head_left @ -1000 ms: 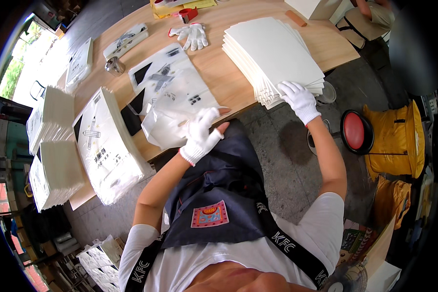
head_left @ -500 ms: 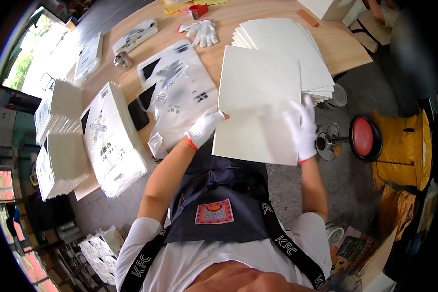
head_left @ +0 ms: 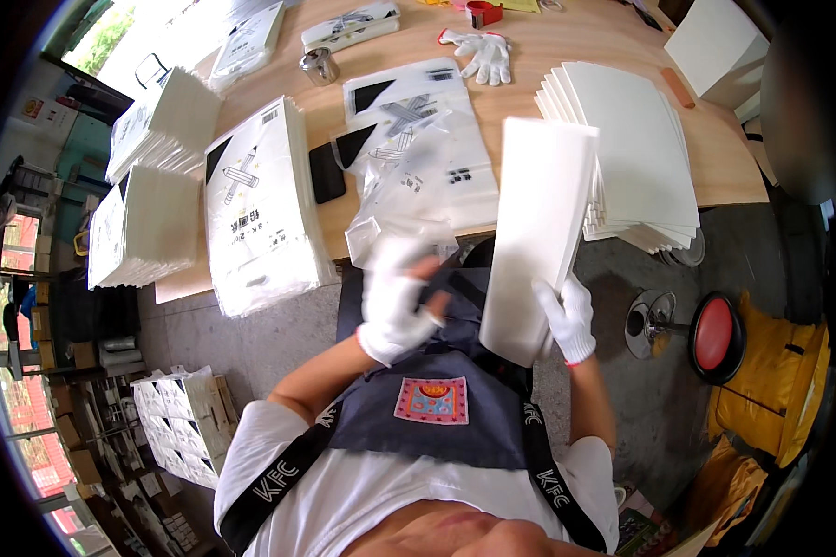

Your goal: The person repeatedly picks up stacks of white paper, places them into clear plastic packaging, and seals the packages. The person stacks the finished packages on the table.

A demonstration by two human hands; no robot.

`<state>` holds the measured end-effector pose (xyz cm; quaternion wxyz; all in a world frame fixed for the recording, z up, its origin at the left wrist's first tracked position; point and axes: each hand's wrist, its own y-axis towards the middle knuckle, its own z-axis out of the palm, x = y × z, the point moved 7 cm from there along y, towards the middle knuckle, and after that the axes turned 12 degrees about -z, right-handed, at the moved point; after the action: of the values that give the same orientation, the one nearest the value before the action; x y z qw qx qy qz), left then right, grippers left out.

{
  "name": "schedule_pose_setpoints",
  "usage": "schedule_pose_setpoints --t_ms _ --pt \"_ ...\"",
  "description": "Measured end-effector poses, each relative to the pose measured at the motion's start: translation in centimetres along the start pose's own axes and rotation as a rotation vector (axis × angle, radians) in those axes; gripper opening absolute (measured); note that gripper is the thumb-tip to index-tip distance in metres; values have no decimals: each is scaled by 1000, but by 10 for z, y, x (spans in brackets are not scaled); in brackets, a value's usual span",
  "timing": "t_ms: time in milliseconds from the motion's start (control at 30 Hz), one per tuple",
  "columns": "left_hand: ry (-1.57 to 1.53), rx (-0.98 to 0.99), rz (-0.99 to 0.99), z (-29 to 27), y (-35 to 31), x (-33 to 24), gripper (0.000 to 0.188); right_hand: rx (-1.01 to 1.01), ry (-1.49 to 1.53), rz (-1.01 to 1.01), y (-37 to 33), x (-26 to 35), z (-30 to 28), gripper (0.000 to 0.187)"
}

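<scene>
My right hand (head_left: 567, 320), in a white glove, grips the lower right edge of a stack of white paper (head_left: 541, 232). The stack stands tilted and narrow to view, bowed slightly, at the table's front edge. My left hand (head_left: 398, 302), in a white glove with bare fingertips, is off the paper in front of my apron, smeared by motion. Something dark shows by its fingers; I cannot tell whether it is held. Beyond that hand lie clear printed plastic bags (head_left: 418, 153). Fanned white paper stacks (head_left: 632, 139) rest on the table to the right.
Packed paper bundles (head_left: 260, 204) line the table's left, beside a black phone (head_left: 327, 173). Farther back are a metal tin (head_left: 319, 67), a spare glove (head_left: 481, 56) and a red tape dispenser (head_left: 483, 13). A red-seated stool (head_left: 712, 332) stands right, near yellow sacks (head_left: 776, 381).
The sheet stack, lying flat before, is now turned up on edge, nearer my body. My left hand has let go of it and dropped back. My right hand now grips its edge.
</scene>
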<state>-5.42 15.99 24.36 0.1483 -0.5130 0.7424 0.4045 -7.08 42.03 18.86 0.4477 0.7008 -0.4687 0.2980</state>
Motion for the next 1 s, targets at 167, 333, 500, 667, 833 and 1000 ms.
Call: schedule_pose_setpoints --t_ms 167,333,500,667,833,1000 --pt "353 -110 -216 -43 42 81 75 315 -544 -727 -24 52 11 19" --pt "-449 222 -633 -19 98 117 41 402 -706 -633 -21 47 49 15" --pt "-320 456 -423 -4 87 57 38 543 -799 -246 9 9 70 24" --pt "-161 427 74 29 1 13 22 471 408 165 42 -42 74 31" --pt "-202 234 388 33 6 -11 20 376 87 124 79 -74 107 39" --pt "-250 199 312 58 36 -42 24 419 -424 -93 98 -51 156 39"
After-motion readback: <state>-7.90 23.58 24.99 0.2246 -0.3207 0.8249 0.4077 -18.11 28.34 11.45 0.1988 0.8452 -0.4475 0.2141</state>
